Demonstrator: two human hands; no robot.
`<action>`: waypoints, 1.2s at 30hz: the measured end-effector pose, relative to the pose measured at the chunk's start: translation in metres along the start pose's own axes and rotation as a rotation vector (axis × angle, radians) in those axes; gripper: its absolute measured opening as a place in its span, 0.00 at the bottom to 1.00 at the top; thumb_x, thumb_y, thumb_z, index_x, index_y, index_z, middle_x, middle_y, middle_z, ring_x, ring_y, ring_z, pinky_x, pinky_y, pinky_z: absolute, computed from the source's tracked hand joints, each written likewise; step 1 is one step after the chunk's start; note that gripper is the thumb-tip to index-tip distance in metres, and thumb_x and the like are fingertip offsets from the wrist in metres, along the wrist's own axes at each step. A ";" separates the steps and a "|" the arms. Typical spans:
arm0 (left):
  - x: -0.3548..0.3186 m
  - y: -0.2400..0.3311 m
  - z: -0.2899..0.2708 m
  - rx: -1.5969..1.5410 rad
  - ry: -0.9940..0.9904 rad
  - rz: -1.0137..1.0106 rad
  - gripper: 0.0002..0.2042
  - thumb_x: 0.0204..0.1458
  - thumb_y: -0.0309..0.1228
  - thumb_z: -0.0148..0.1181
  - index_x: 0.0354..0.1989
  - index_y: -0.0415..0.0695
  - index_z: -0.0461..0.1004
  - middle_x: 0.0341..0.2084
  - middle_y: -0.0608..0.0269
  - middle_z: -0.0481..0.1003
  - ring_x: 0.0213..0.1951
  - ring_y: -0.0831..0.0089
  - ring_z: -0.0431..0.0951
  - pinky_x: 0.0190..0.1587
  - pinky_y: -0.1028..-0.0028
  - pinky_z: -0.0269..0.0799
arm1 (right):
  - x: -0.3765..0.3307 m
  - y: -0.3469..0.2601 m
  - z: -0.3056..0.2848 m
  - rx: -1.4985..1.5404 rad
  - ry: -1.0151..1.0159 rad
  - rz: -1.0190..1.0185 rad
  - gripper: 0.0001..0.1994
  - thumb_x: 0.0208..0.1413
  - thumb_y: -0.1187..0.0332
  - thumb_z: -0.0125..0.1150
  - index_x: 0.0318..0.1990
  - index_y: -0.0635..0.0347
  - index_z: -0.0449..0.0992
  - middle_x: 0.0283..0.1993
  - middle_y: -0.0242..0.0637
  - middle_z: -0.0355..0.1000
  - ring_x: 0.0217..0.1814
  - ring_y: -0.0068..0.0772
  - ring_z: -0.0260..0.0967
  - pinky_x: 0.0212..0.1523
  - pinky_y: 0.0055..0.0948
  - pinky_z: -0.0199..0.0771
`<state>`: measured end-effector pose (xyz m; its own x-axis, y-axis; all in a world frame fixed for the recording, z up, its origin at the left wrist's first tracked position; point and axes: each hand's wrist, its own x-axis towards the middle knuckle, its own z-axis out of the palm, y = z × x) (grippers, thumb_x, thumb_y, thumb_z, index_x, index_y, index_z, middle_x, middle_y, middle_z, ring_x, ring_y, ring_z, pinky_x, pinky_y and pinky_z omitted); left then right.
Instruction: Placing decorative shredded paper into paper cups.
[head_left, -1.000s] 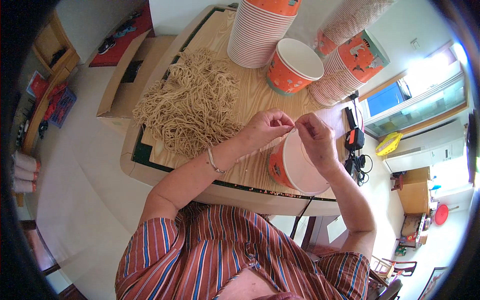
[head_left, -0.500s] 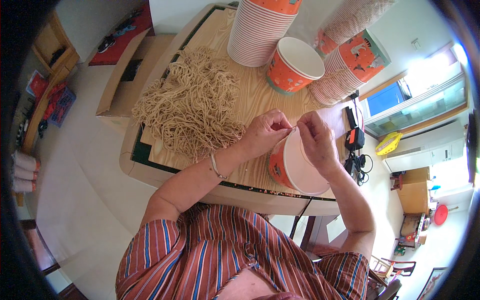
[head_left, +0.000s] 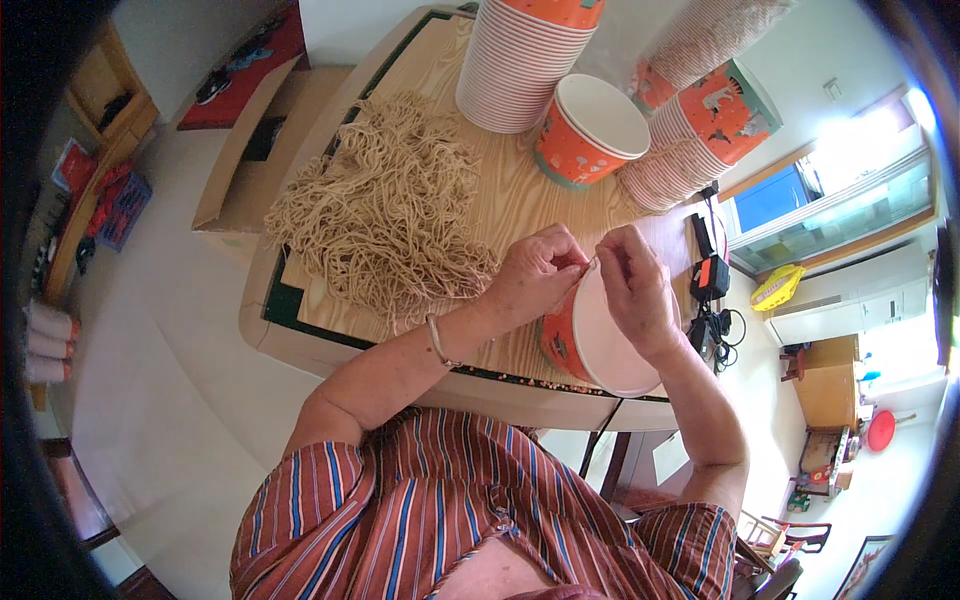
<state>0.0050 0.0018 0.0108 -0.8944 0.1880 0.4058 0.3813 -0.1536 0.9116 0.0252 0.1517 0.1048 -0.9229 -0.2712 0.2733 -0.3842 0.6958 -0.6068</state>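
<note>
Both my hands meet at the far rim of an orange-and-white paper tub [head_left: 625, 345] near the table's front edge. The tub is tilted, its white inside facing up toward me. My left hand [head_left: 545, 270] pinches at the rim with thumb and forefinger. Right beside it, my right hand [head_left: 637, 290] is closed in a pinch too, over the tub's opening. Between the fingertips is a bit of thin cord, mostly hidden by the fingers. To the left of my left hand lies a loose heap of beige cord [head_left: 385, 205], some strands reaching my wrist.
Beyond my hands stand another paper tub [head_left: 600, 115] and a tall stack of tubs [head_left: 525, 65]. More stacked tubs [head_left: 700, 125], with cords hanging off them, are at the right. Black cables and adapters [head_left: 710, 280] lie at the right edge. An open cardboard box [head_left: 235, 185] is beyond the table's left side.
The tub has shifted slightly right and toward me. My left hand moved a little right with it; the fingertips stay together at the rim.
</note>
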 end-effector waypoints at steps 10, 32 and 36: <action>0.003 0.005 -0.012 -0.292 -0.152 -0.194 0.11 0.55 0.28 0.63 0.44 0.39 0.76 0.41 0.68 0.72 0.42 0.81 0.73 0.47 0.78 0.71 | 0.005 0.002 -0.004 -0.024 -0.050 -0.015 0.04 0.59 0.74 0.56 0.37 0.64 0.68 0.31 0.50 0.71 0.34 0.54 0.72 0.35 0.40 0.71; 0.009 -0.006 -0.002 -0.541 -0.222 -0.279 0.04 0.55 0.23 0.61 0.33 0.43 0.71 0.34 0.73 0.67 0.40 0.84 0.69 0.49 0.79 0.66 | 0.010 0.009 -0.016 0.228 0.101 0.005 0.08 0.58 0.81 0.50 0.44 0.60 0.65 0.28 0.29 0.60 0.28 0.15 0.55 0.29 0.20 0.61; 0.010 -0.009 -0.005 -0.510 -0.210 -0.195 0.04 0.54 0.20 0.59 0.33 0.42 0.71 0.34 0.72 0.69 0.39 0.84 0.69 0.46 0.80 0.67 | 0.011 0.005 -0.017 0.377 0.148 0.070 0.06 0.60 0.81 0.50 0.42 0.60 0.64 0.32 0.25 0.60 0.30 0.12 0.55 0.29 0.17 0.59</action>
<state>-0.0084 0.0003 0.0065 -0.8514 0.4399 0.2857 0.0073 -0.5347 0.8450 0.0136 0.1634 0.1174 -0.9442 -0.1139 0.3090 -0.3280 0.4090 -0.8515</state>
